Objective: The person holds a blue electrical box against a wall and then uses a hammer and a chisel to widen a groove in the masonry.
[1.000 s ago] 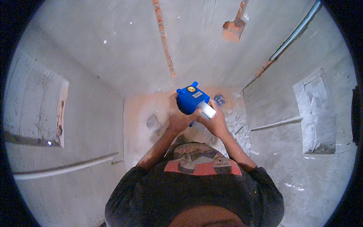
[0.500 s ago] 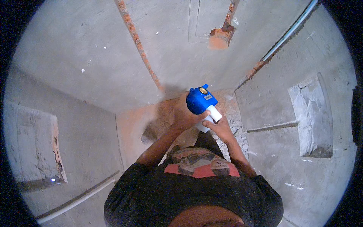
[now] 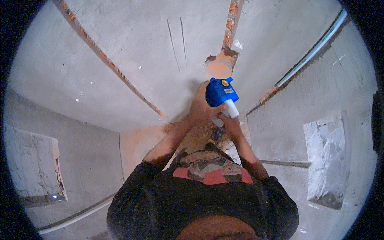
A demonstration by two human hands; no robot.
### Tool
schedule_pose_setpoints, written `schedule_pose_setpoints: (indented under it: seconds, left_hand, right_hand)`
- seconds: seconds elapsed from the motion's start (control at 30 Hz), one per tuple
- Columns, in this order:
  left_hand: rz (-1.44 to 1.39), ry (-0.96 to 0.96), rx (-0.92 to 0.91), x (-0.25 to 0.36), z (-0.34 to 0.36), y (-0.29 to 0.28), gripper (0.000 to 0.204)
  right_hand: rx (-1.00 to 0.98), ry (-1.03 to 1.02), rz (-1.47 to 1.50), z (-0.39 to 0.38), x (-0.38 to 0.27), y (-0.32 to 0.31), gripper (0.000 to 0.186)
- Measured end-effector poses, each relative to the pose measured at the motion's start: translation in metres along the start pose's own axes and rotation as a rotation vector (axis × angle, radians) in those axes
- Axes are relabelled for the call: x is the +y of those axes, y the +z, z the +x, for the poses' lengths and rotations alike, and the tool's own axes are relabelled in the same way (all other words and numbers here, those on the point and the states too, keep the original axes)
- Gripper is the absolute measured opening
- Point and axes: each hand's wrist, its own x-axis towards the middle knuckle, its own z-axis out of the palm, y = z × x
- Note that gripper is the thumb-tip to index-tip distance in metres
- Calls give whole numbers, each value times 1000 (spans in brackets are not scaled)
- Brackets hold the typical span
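Observation:
My left hand (image 3: 198, 104) grips a rounded blue plastic fitting (image 3: 219, 93) from its left side, fingers wrapped round it. A brass ring (image 3: 225, 83) and a small label are on its upper face, and a white tube (image 3: 232, 109) sticks out toward me. My right hand (image 3: 229, 126) is closed on the lower part of this fitting, below the tube, its fingers partly hidden. Just above the fitting in the picture is a rough orange recess (image 3: 219, 67) cut into the plastered wall; whether they touch I cannot tell.
Chased channels (image 3: 112, 64) run down the wall, one holding a pale blue pipe (image 3: 314, 52). Both side walls have rough recesses (image 3: 324, 160), (image 3: 34, 164); a white pipe (image 3: 76, 216) runs along the left one. Below are a dusty floor (image 3: 140, 140), rubble and my feet.
The view has shifted, showing more of the facing wall. Both hands have raised the blue fitting in the picture and moved it right, up to just below the orange recess.

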Motion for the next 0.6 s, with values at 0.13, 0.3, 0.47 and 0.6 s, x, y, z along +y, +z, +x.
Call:
schedule_pose_setpoints:
  seconds: [0.13,0.3,0.47,0.6]
  left_hand:
    - [77,12,75,-28,39,22,103]
    - [35,-169,107,-72,38,19,77]
    - [133,-274,83,-109,17,8,49]
    - [165,-316,88,-134,-9,1,43]
  right_hand:
    - [29,-174,-126,50,-36,-20,42]
    - [105,-86,-58,116,-21,-41,53]
    - [170,-114,16,145,-16,-35,53]
    - [201,-208,17,148,-6,-35,53]
